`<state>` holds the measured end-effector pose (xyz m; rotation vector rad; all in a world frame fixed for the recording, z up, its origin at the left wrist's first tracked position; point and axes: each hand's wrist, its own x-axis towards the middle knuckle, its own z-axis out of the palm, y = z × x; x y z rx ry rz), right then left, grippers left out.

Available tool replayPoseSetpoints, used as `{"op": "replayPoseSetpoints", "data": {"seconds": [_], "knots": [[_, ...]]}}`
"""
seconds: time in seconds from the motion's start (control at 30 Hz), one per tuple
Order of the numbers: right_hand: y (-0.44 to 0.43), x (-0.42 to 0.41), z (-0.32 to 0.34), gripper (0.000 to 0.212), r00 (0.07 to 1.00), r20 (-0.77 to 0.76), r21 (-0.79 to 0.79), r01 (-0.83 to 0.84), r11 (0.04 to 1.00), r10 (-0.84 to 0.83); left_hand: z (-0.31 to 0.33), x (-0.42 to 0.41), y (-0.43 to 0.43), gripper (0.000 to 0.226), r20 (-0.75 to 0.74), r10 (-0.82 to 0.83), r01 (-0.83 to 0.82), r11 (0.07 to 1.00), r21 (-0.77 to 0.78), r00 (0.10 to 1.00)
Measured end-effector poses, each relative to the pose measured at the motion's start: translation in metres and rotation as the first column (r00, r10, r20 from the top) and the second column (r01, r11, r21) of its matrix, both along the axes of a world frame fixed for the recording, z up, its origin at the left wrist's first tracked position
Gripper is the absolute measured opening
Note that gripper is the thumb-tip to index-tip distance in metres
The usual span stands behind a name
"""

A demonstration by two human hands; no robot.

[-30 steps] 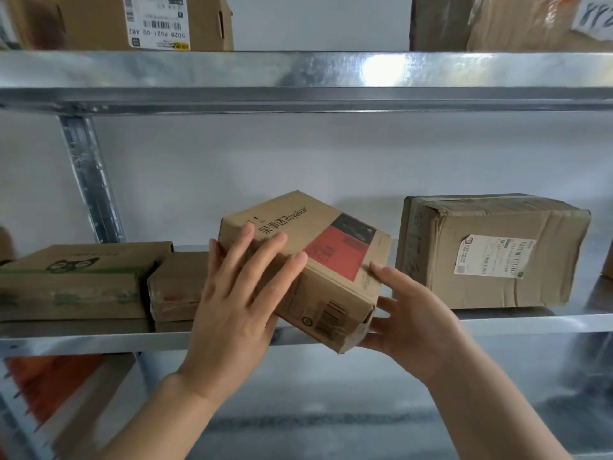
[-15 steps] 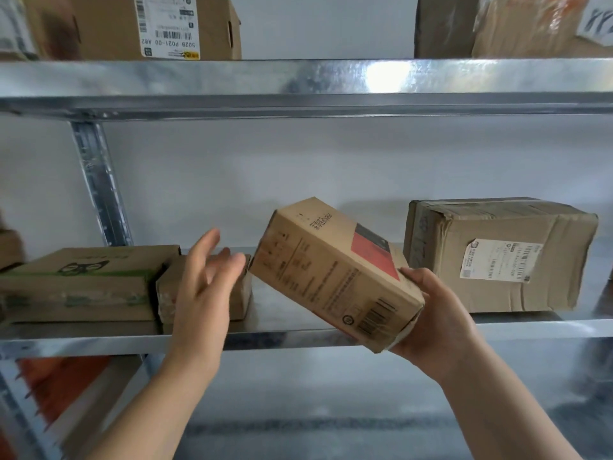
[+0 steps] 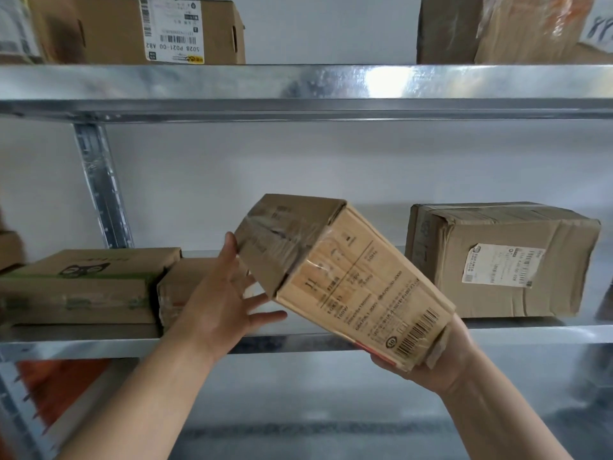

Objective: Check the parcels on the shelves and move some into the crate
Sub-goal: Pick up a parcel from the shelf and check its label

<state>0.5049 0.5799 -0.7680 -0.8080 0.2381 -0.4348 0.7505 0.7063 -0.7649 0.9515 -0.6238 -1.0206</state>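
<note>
A brown cardboard parcel (image 3: 345, 280) with printed text and a barcode is tilted in the air in front of the middle shelf (image 3: 517, 336). My right hand (image 3: 441, 356) grips its lower right end from underneath. My left hand (image 3: 225, 293) is spread open, its fingers touching the parcel's taped upper left end. The face with the barcode is turned toward me. No crate is in view.
On the middle shelf lie a flat box with a cat logo (image 3: 83, 283), a small box (image 3: 185, 290) beside it, and a large crumpled box with a white label (image 3: 504, 257). The upper shelf (image 3: 298, 84) carries a labelled box (image 3: 139, 28) and wrapped parcels (image 3: 504, 28). Something orange (image 3: 56, 380) shows at lower left.
The parcel has been turned, so its red face has gone out of sight and its barcode side faces me. My left hand has returned to its upper end.
</note>
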Motion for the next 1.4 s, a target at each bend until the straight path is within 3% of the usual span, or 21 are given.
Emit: {"op": "replayPoseSetpoints", "data": {"seconds": [0.2,0.3,0.43,0.5,0.57,0.63,0.8,0.87,1.03,1.07,1.13,1.2,1.23,1.3,1.4], "knots": [[0.002,0.000,-0.001,0.071,0.997,0.020,0.041,-0.076,0.996,0.075,0.003,0.000,0.003,0.076,-0.171,-0.003,-0.017,0.993,-0.115,0.985],[0.000,0.001,-0.001,0.032,0.999,-0.035,0.006,0.025,1.000,-0.025,-0.001,0.002,0.004,0.062,-0.169,0.097,-0.120,0.985,-0.127,0.981],[-0.015,0.003,-0.008,0.059,0.977,-0.116,0.105,0.190,0.976,-0.178,0.001,-0.006,0.006,0.033,-0.121,0.250,-0.268,0.951,-0.156,0.961],[-0.017,0.004,-0.010,0.074,0.965,-0.154,0.107,0.231,0.967,-0.214,0.002,-0.010,0.009,0.031,-0.085,0.358,-0.367,0.916,-0.164,0.930],[-0.015,0.005,-0.008,0.078,0.950,-0.199,0.054,0.256,0.965,-0.240,0.004,-0.015,0.010,0.041,-0.075,0.438,-0.444,0.878,-0.178,0.896],[-0.009,0.005,-0.003,0.069,0.934,-0.222,0.005,0.290,0.957,-0.282,0.006,-0.020,0.010,0.048,-0.069,0.530,-0.533,0.826,-0.184,0.845],[0.001,0.007,0.005,0.075,0.883,-0.181,-0.228,0.391,0.892,-0.434,0.014,-0.036,0.004,0.044,-0.069,0.654,-0.651,0.725,-0.225,0.753],[0.005,0.009,0.006,0.075,0.839,-0.125,-0.394,0.448,0.803,-0.529,0.015,-0.041,0.000,0.041,-0.068,0.673,-0.667,0.707,-0.234,0.737],[0.013,0.005,0.004,0.093,0.761,0.096,-0.737,0.488,0.467,-0.642,0.010,-0.057,-0.007,0.047,0.011,0.687,-0.659,0.700,-0.275,0.726],[0.013,0.005,0.002,0.102,0.746,0.135,-0.806,0.465,0.366,-0.653,0.009,-0.060,-0.009,0.048,0.025,0.689,-0.655,0.698,-0.290,0.724],[0.014,0.009,-0.001,0.114,0.687,0.253,-0.932,0.362,0.019,-0.682,0.006,-0.067,-0.013,0.046,0.052,0.709,-0.660,0.679,-0.321,0.703],[0.012,0.013,-0.005,0.111,0.627,0.399,-0.915,0.232,-0.330,-0.669,0.004,-0.072,-0.017,0.045,0.107,0.743,-0.675,0.650,-0.351,0.660],[0.012,0.015,-0.007,0.108,0.599,0.447,-0.886,0.194,-0.421,-0.665,0.003,-0.076,-0.018,0.045,0.149,0.759,-0.676,0.637,-0.370,0.634],[0.011,0.019,-0.010,0.108,0.554,0.473,-0.862,0.130,-0.491,-0.685,0.000,-0.084,-0.019,0.049,0.242,0.789,-0.672,0.610,-0.420,0.565],[0.014,0.023,-0.012,0.115,0.511,0.429,-0.866,-0.001,-0.500,-0.744,-0.002,-0.099,-0.021,0.053,0.345,0.823,-0.651,0.568,-0.504,0.451]]}}
